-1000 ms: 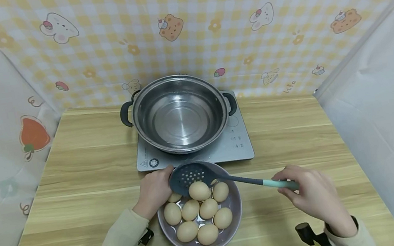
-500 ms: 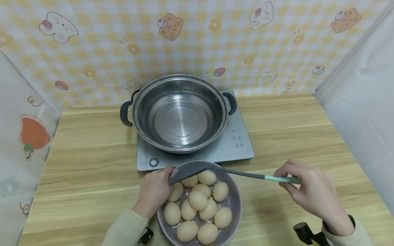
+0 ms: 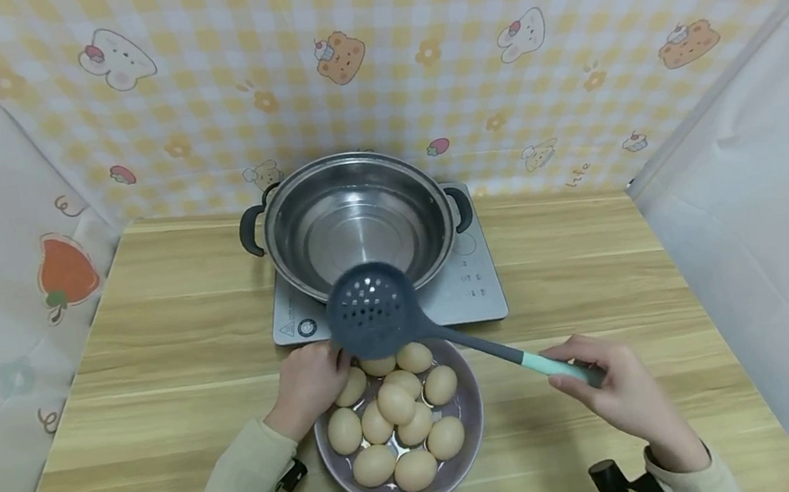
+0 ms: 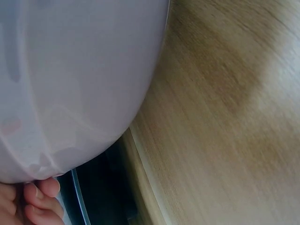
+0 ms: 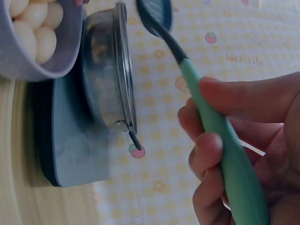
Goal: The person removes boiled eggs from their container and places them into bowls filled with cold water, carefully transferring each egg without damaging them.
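Observation:
My right hand [image 3: 625,386] holds a skimmer [image 3: 373,312] by its mint-green handle. The skimmer's dark perforated head hangs over the far edge of the bowl, overlapping the front of the pot in the head view; no egg lies on it. Fingers and thumb wrap the handle [image 5: 220,136] in the right wrist view. With my left hand [image 3: 311,385] I grip the rim of a greyish-purple bowl [image 3: 478,436] at its far left. Several light-brown eggs [image 3: 416,471] fill the bowl, one resting on top of others. The left wrist view shows fingertips [image 4: 42,199] at the bowl's edge.
Behind the bowl, a two-handled steel pot [image 3: 284,211] stands on a grey induction cooker [image 3: 466,299]. Wooden tabletop [image 3: 172,336] extends to both sides. A yellow checked cloth [image 3: 398,52] covers the back, with white sheets along the sides.
The egg on the skimmer has dropped onto the others in the bowl. The skimmer head tipped, then rose and moved away toward the pot. My left hand has stayed at the bowl.

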Available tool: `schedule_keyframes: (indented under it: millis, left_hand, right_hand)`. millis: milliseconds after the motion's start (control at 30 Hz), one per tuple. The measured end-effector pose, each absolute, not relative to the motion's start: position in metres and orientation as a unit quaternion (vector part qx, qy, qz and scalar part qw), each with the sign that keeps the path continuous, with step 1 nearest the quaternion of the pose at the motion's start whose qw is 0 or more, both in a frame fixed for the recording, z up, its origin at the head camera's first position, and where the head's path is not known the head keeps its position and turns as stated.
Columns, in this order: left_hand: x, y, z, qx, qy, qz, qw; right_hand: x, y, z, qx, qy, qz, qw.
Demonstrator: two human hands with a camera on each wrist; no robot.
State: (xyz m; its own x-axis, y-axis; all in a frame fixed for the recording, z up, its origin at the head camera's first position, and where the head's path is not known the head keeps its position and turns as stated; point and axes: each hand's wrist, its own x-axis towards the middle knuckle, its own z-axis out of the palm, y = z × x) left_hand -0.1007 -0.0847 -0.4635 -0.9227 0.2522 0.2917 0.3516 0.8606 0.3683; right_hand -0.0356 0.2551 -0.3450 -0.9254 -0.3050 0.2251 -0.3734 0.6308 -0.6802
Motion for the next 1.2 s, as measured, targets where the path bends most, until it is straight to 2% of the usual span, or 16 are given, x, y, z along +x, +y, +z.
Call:
schedule_keyframes:
  millis: [67,167,400,700,1000,1200]
  left_hand:
    - [-0.100,-0.085,-0.463,-0.159,-0.957,-0.208,0.123]
    - [-0.100,-0.085,-0.463,-0.155,-0.960,-0.194,0.126]
    - [-0.099,-0.085,-0.461,-0.153,-0.962,-0.188,0.124]
    - [-0.100,-0.086,-0.461,-0.154,-0.963,-0.189,0.118]
    - [-0.099,-0.084,-0.462,-0.154,-0.962,-0.187,0.123]
    - [-0.099,-0.084,-0.462,-0.154,-0.963,-0.185,0.118]
  right_hand:
    - [-0.035,0.256,-0.348,0.186,-0.882,0.431,0.039]
    - [-0.035,0.257,-0.350,0.158,-0.868,0.466,0.062]
    - [-0.049,0.265,-0.350,-0.005,-0.906,0.411,0.102]
    - [-0.088,0.281,-0.382,-0.110,-0.928,0.351,0.059]
    - [-0.121,0.287,-0.426,-0.142,-0.912,0.385,-0.001]
    - [-0.134,0.285,-0.444,-0.153,-0.913,0.379,-0.009]
